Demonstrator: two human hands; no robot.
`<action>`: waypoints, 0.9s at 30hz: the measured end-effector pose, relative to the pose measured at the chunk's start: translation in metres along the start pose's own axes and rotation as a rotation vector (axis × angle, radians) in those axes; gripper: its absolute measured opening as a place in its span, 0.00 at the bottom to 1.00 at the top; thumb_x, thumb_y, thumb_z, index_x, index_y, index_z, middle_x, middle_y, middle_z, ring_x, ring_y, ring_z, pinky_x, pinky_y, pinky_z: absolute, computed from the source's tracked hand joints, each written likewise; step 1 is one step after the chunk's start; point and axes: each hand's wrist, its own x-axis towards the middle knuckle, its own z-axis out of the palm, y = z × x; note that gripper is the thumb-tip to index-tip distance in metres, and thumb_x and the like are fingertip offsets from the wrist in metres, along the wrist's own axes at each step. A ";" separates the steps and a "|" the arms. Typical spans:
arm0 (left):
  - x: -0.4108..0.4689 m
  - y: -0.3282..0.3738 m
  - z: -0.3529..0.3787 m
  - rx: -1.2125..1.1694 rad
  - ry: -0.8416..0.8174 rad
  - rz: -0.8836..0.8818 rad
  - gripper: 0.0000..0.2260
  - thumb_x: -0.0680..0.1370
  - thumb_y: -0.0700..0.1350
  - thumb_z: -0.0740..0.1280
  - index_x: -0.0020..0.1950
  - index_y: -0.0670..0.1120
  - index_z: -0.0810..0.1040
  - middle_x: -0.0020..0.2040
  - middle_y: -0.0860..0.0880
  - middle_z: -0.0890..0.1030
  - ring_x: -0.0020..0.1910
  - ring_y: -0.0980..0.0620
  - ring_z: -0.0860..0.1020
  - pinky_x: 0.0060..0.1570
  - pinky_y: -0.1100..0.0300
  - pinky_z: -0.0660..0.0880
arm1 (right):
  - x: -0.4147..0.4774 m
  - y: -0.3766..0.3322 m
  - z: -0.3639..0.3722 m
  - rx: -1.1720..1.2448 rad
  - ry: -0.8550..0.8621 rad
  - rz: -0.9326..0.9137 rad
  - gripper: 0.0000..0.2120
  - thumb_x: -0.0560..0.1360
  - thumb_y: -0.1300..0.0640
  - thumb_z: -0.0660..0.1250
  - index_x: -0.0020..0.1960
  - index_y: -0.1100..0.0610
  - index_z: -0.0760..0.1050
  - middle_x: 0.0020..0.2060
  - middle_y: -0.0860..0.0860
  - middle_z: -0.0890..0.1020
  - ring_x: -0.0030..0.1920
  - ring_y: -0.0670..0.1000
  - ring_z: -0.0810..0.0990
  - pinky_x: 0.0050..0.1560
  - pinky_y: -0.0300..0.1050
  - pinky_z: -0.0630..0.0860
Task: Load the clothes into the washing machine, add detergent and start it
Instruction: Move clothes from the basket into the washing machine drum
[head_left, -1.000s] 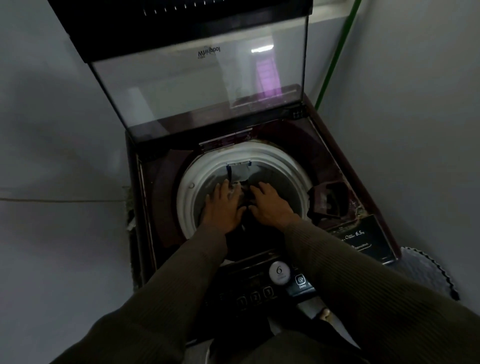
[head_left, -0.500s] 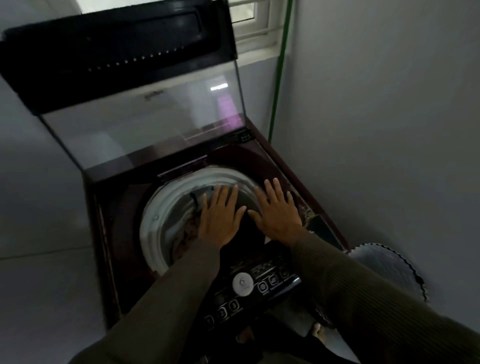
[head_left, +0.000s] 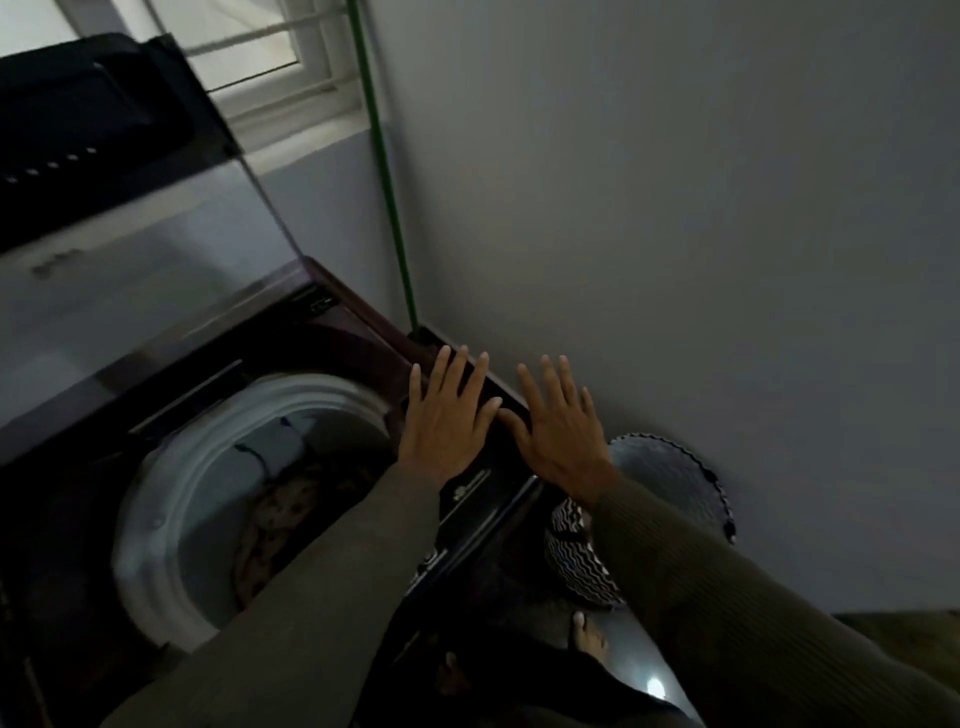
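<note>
The top-loading washing machine (head_left: 358, 322) stands at the left with its glass lid (head_left: 130, 249) raised. Inside the white drum rim (head_left: 171, 483) lie clothes (head_left: 280, 519), a brown patterned piece among them. My left hand (head_left: 447, 415) hovers flat with spread fingers over the machine's right edge. My right hand (head_left: 561, 426) is beside it, fingers straight, past the machine's right side. Both hands hold nothing. A zigzag-patterned black and white item (head_left: 576, 556) sits on the floor to the machine's right.
A grey wall (head_left: 675, 234) rises close on the right. A green pipe (head_left: 384, 171) runs down the corner behind the machine. A round scalloped-edged object (head_left: 675, 478) leans at the wall's foot. My bare feet (head_left: 589, 639) show on the floor below.
Both hands have come up out of the drum and swung right, fingers now straight. The view has turned right, toward the wall and floor.
</note>
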 end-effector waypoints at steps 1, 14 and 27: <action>0.004 0.011 0.004 0.006 -0.019 0.022 0.32 0.80 0.62 0.38 0.81 0.50 0.52 0.81 0.46 0.54 0.80 0.45 0.47 0.77 0.38 0.48 | -0.004 0.013 0.000 -0.001 0.001 0.024 0.34 0.81 0.34 0.43 0.80 0.50 0.44 0.80 0.55 0.44 0.79 0.56 0.37 0.77 0.61 0.48; 0.039 0.152 0.079 0.065 -0.213 0.215 0.28 0.83 0.60 0.45 0.81 0.50 0.49 0.81 0.45 0.52 0.80 0.44 0.46 0.76 0.38 0.47 | -0.062 0.165 0.027 0.020 -0.125 0.248 0.34 0.81 0.35 0.42 0.80 0.50 0.41 0.80 0.55 0.42 0.79 0.56 0.36 0.77 0.62 0.46; 0.043 0.227 0.208 0.059 -0.459 0.276 0.31 0.81 0.61 0.39 0.81 0.49 0.53 0.81 0.46 0.54 0.80 0.44 0.49 0.77 0.39 0.50 | -0.107 0.271 0.110 0.067 -0.297 0.404 0.35 0.80 0.36 0.48 0.81 0.52 0.44 0.80 0.56 0.44 0.79 0.57 0.38 0.77 0.62 0.48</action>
